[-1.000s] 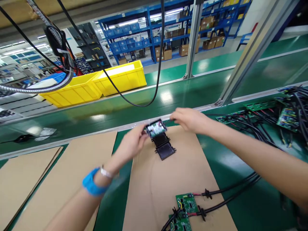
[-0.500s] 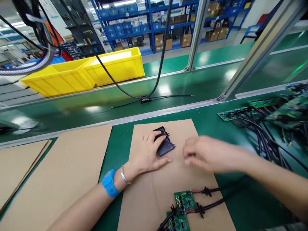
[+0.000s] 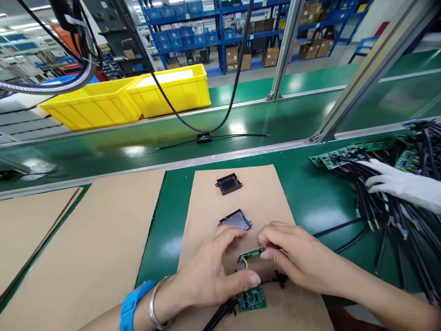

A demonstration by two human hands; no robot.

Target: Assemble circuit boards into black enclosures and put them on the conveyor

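Observation:
My right hand pinches the edge of a small green circuit board, tilted up above the cardboard sheet. My left hand, with thumb and fingers apart, is curved beside that board and holds nothing visible. Under my left thumb a second circuit board lies flat, black cables running from it. Just beyond my left fingertips sits a black plastic housing, partly hidden by them. Farther up the sheet is another black housing, separate from the first.
At the right, another person's white-gloved hand is over a pile of boards and black cables. More cardboard lies left. Yellow bins and a hanging cable are beyond the metal rail.
The two housings now lie apart, and my left hand has moved off them toward me. My right hand has come down to a board and lifted it. A gloved hand has appeared at the right.

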